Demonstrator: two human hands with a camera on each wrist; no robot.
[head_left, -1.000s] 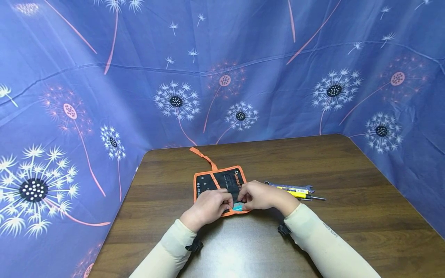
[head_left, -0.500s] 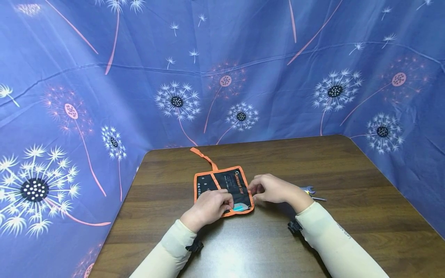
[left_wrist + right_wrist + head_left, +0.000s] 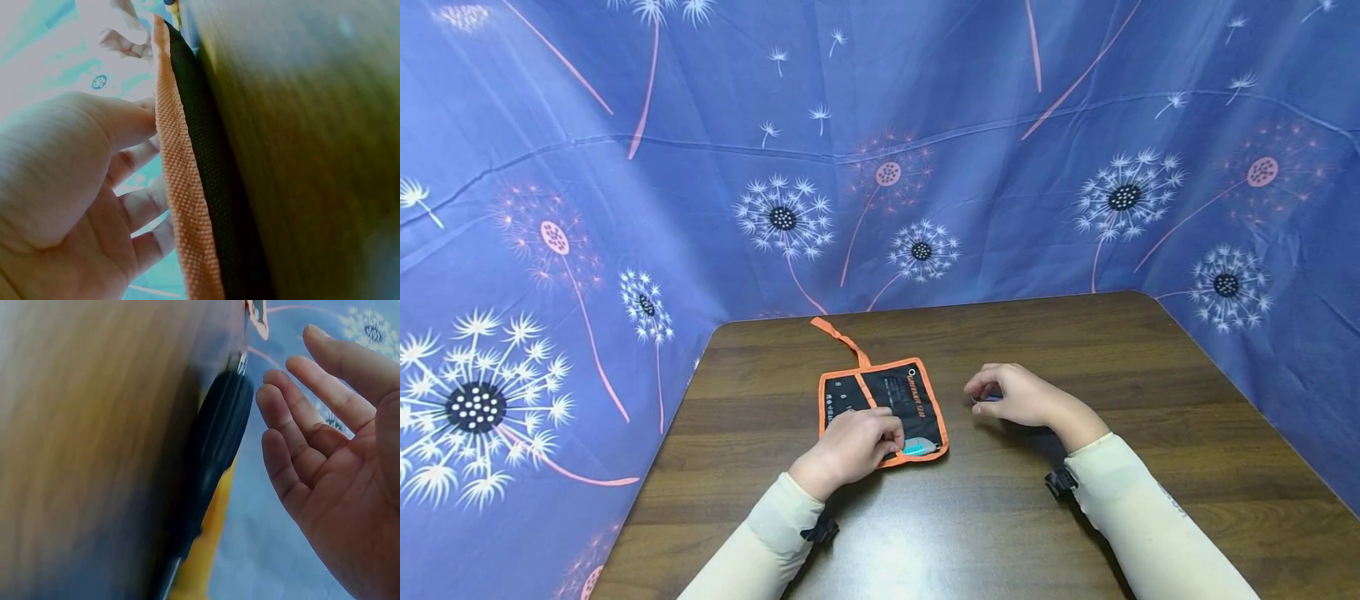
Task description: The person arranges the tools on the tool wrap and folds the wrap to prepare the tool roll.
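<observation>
An unrolled black tool pouch (image 3: 917, 408) with orange edging lies on the table in the head view. My left hand (image 3: 853, 442) is on its near part, thumb and fingertips pinching the orange-trimmed edge, which the left wrist view shows close up. Beside those fingertips, a teal and grey tool (image 3: 919, 447) lies in the pouch's near right corner. To the right of the pouch, my right hand (image 3: 1030, 396) hovers over the loose tools with its fingers loosely bent. Its palm faces a black-handled screwdriver (image 3: 219, 431) and a yellow tool (image 3: 215, 519) in the right wrist view, apart from both.
An orange tie strap (image 3: 842, 337) runs from the pouch toward the table's far edge. The brown wooden table (image 3: 1150, 500) backs onto a blue curtain (image 3: 1000, 167) printed with dandelions. From the head view, the right hand covers most of the loose tools.
My right hand has let go of the teal and grey tool and moved right, over the loose tools. The left hand has stayed on the pouch.
</observation>
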